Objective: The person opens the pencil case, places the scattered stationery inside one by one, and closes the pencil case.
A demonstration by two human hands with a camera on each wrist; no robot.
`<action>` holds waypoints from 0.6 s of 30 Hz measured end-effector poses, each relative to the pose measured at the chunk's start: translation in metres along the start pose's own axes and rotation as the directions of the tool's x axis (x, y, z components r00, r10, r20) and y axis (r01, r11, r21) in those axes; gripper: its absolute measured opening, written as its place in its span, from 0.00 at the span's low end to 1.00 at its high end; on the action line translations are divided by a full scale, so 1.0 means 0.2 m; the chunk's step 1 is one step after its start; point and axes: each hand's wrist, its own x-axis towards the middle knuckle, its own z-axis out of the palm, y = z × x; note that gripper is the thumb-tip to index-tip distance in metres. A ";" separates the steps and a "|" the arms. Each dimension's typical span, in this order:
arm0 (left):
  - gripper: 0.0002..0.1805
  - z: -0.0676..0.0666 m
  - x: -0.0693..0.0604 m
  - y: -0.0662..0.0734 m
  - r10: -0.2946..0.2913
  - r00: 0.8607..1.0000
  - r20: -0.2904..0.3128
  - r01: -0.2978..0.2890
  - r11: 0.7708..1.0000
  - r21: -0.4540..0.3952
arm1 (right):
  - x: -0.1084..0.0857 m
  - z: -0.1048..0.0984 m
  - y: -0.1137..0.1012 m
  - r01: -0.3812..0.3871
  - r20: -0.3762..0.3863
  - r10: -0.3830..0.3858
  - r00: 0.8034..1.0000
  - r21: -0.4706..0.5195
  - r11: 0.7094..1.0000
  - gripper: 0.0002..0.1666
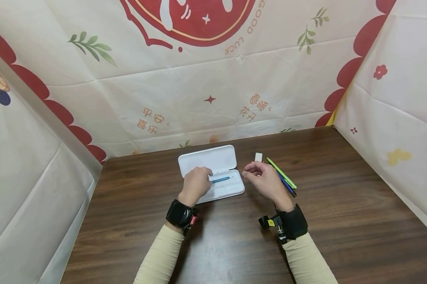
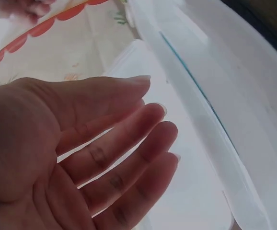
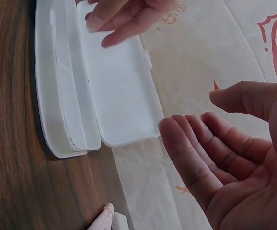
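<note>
- The worktop [image 1: 128, 205], dark wood-grained and faintly glossy, spreads on every side of the pencil case.
- The left hand [image 1: 195, 183] is over the left part of the pencil case, fingers loosely extended, thumb apart, holding nothing; whether it touches the case is unclear.
- The pencil case [image 1: 207, 159], smooth, white and round-cornered, lies open, its lid folded to the far side; the left hand covers its left portion.
- The slim blue pencil [image 1: 222, 179] lies inside the pencil case's near tray, its left end hidden by that hand.
- The right hand [image 1: 266, 181] is just right of the pencil case, fingers softly bent, a gap below the thumb, empty.
- Right of the pencil case, a small white block [image 1: 258, 156] is partly hidden by the right hand; a pale pink thing [image 3: 101, 219] beside it is cut off in the right wrist view.
- Farther right of the pencil case lie a slender bright-green pen [image 1: 282, 173] and a blue pen [image 1: 286, 182], the latter partly covered.
</note>
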 end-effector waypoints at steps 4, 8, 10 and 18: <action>0.12 -0.02 -0.04 0.00 -0.036 0.999 -0.023 0.035 0.998 -0.059 | 0.00 -0.01 0.01 -0.011 -0.007 0.011 1.000 0.016 1.000 0.08; 0.11 -0.03 -0.06 -0.01 -0.067 0.997 -0.029 0.064 0.993 -0.097 | 0.00 -0.02 0.01 -0.016 -0.004 0.016 1.000 0.027 1.000 0.08; 0.11 -0.03 -0.07 -0.01 -0.077 0.997 -0.029 0.073 0.990 -0.118 | 0.00 -0.02 0.01 -0.017 0.002 0.017 1.000 0.023 1.000 0.08; 0.11 -0.03 -0.11 -0.02 -0.105 0.993 -0.048 0.094 0.978 -0.185 | 0.00 -0.03 0.01 -0.051 -0.004 0.051 0.999 0.010 0.999 0.10</action>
